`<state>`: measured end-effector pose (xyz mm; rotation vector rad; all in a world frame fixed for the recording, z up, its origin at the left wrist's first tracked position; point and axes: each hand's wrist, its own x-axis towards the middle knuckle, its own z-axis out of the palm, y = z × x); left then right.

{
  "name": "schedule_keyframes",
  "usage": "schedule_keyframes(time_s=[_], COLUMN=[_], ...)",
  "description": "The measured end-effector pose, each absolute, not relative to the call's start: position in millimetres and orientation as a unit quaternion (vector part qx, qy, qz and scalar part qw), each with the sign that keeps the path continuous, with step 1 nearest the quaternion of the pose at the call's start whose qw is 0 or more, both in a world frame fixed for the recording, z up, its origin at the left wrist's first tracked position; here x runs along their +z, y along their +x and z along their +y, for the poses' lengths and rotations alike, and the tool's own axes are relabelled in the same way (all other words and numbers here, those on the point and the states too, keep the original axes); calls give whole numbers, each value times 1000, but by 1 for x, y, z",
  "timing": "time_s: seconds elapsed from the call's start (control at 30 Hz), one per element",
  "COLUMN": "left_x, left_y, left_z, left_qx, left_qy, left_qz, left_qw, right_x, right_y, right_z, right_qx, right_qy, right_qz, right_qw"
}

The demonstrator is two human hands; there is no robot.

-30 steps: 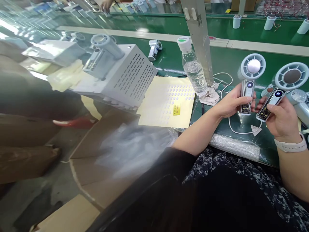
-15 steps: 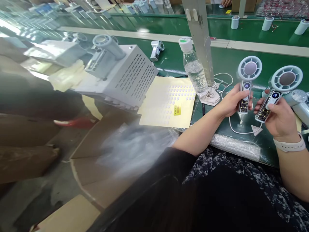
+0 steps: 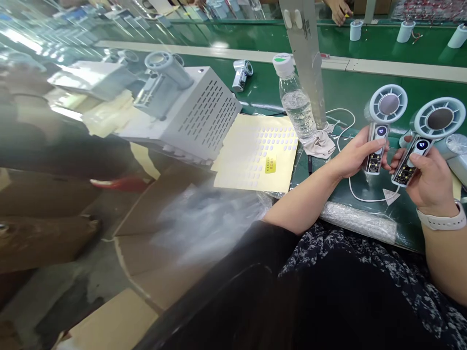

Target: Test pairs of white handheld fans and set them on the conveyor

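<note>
Two light-blue handheld fans are held upright side by side above the green bench. My left hand [image 3: 359,153] is wrapped round the handle of the left handheld fan [image 3: 388,104], its thumb on the front near the button. In my right hand [image 3: 428,170], which has a white watch strap at the wrist, is the right handheld fan [image 3: 440,118], tilted a little, with the thumb on its button. Both handles show circuit boards through a clear front and a lit round display. A white cable [image 3: 359,198] with a small triangular tag runs on the bench beneath them.
A water bottle [image 3: 297,104] stands on a cloth beside a metal post [image 3: 306,58]. Left of it lie a yellow sticker sheet [image 3: 237,170] and a slotted white metal box [image 3: 204,112] with a fan on top. A co-worker's hand [image 3: 338,10] is across the line.
Both lit displays have switched from the number 20 to a symbol. The fans sit slightly further right in view. The co-worker's hand at the back has come further into view.
</note>
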<state>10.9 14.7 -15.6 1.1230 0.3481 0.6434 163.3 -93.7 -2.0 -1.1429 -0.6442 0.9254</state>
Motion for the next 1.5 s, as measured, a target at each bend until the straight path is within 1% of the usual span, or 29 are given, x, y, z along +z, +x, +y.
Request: schedule_keyframes(time_s=[0.17, 0.3, 0.57, 0.87, 1.03, 1.23, 1.5], left_x=[-14, -17, -21, -15, -15, -13, -10], left_y=[11, 11, 11, 6, 6, 5, 3], left_z=[14, 16, 19, 20, 19, 16, 15], left_qx=[317, 322, 307, 292, 300, 309, 318], left_qy=[520, 527, 521, 536, 541, 514, 526], left_qz=[142, 140, 160, 148, 180, 221, 235], left_qw=[780, 774, 780, 778, 764, 769, 753], right_x=[-6, -2, -2, -5, -6, -8, -14], right_y=[163, 161, 161, 165, 172, 173, 171], right_z=[-89, -91, -91, -92, -93, -89, -91], right_qx=[421, 412, 405, 416, 404, 369, 389], right_qy=[-524, -515, -509, -498, -521, -538, -527], right_qz=[-262, -284, -282, -319, -312, -272, -277], right_qw=[693, 696, 705, 691, 684, 708, 703])
